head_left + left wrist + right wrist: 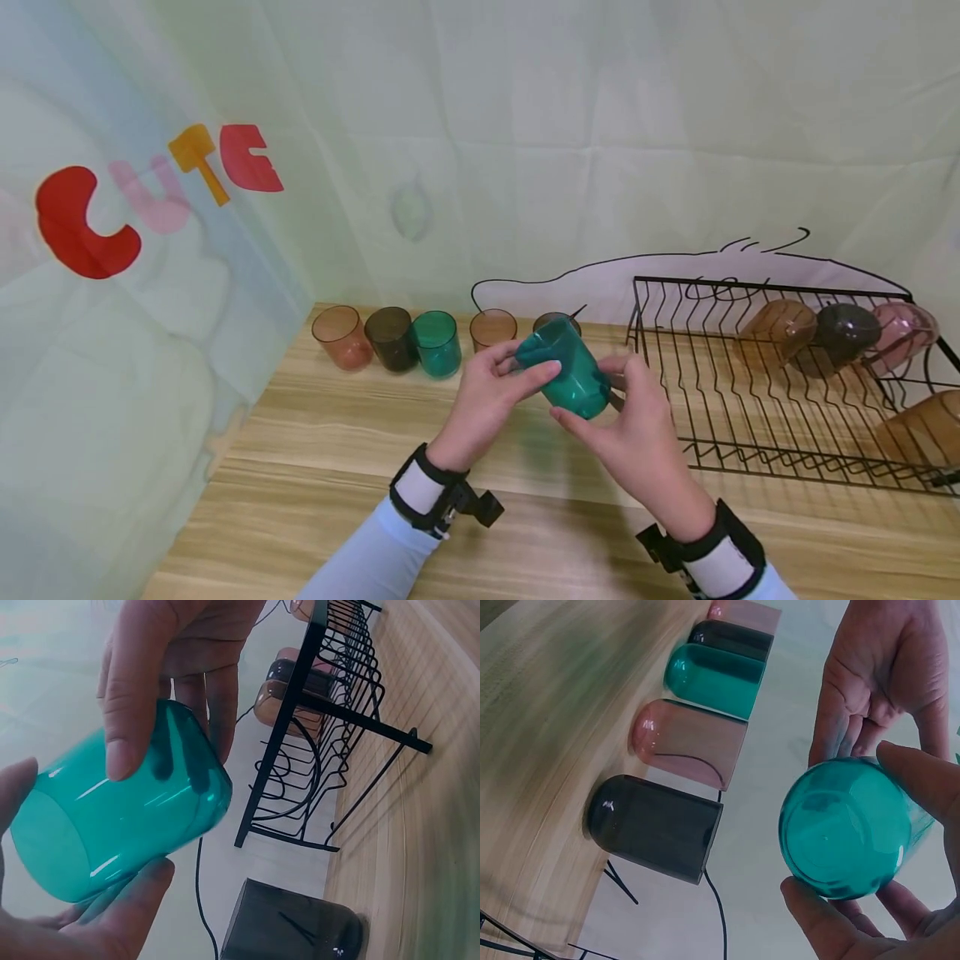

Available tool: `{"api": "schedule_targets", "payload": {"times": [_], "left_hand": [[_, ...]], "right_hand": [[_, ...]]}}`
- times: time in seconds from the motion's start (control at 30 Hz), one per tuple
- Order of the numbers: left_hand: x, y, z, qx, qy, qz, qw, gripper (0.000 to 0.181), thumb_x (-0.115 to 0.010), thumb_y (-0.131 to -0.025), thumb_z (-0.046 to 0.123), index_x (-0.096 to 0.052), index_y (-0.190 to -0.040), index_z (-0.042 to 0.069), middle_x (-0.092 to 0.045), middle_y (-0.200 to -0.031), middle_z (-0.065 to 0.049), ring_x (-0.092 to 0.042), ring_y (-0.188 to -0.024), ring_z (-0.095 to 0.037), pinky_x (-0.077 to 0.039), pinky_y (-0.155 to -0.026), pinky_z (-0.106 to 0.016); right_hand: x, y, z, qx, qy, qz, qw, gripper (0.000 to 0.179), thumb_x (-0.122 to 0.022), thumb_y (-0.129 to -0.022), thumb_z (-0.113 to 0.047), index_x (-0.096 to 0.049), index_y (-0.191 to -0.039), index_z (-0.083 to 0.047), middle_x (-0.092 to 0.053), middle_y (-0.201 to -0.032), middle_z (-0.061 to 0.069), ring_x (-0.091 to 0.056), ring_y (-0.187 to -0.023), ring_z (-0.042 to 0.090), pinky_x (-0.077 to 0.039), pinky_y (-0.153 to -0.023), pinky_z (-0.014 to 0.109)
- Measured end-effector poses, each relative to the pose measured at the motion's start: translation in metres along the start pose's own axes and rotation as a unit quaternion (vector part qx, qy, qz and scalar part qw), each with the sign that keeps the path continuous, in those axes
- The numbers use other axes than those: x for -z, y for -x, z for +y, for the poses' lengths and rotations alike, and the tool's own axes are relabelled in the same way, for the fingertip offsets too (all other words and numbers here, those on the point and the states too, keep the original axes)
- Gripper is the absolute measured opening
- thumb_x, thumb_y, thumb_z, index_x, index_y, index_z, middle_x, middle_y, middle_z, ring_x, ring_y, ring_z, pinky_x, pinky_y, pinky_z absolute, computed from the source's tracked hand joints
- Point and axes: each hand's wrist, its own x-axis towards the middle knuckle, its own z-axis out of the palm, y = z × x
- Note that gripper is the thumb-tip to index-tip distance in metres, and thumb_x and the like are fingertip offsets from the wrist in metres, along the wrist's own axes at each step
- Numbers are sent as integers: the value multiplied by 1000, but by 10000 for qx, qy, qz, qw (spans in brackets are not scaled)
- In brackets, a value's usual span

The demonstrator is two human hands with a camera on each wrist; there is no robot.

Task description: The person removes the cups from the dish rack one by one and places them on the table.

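Transp. teal cup [576, 373], tilted midair

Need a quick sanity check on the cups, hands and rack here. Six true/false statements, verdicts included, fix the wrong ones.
1. The left hand and right hand both hold one teal cup. True.
2. That cup is held upright. False: it is tilted, its base toward the right hand.
3. Five cups stand in a row on the table. True.
4. The row's middle cup is pink. False: it is teal.
5. In the rack, a dark cup sits between an amber cup and a pink cup. True.
6. In the head view, the rack is left of the row. False: it is on the right.
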Motion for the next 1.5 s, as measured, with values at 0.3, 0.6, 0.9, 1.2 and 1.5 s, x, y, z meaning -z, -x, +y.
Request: {"api": "schedule_targets", "payload": {"times": [0.3,0.6,0.9,1.2,1.5], "left_hand": [[-1,13,19,-86,-473,119,9988,54,-75,-79,29,-54,-125,9,-66,-115,-7,-65,-103,-18,-54,-87,-33],[9,18,13,-526,-1210,383,9905,60,-79,-75,26,-54,-126,9,-63,-117,-10,-62,-108,-23,-52,-91,-35],[60,18,-19,-755,-1429,998,9818,69,-83,-68,33,-54,-127,16,-63,-117,-7,-63,-106,-19,-52,-90,-34],[130,44,-22,-441,-2115,1898,9578,74,-81,-70,37,-49,-133,13,-59,-124,-10,-59,-113,-20,-50,-91,-23],[174,59,-25,-81,-2532,3093,9166,78,-78,-73,41,-44,-137,13,-54,-131,-7,-54,-118,-20,-47,-98,-34]], "right_hand": [[0,0,5,158,-49,-224,9996,60,-83,-68,-35,-51,-114,-15,-59,-112,-5,-59,-106,13,-53,-88,36],[13,4,16,-9,475,-589,9971,54,-75,-78,-35,-55,-124,-13,-57,-126,4,-55,-116,24,-50,-93,43],[33,2,26,-41,827,-297,9961,58,-73,-80,-39,-54,-127,-12,-57,-129,9,-54,-118,29,-46,-94,49],[49,1,31,-249,1111,-121,9934,62,-69,-81,-45,-51,-131,-14,-55,-132,14,-58,-106,35,-44,-93,55],[61,-1,34,-259,1018,20,9945,61,-72,-80,-41,-51,-131,-12,-52,-134,15,-57,-110,35,-40,-96,57]]}}
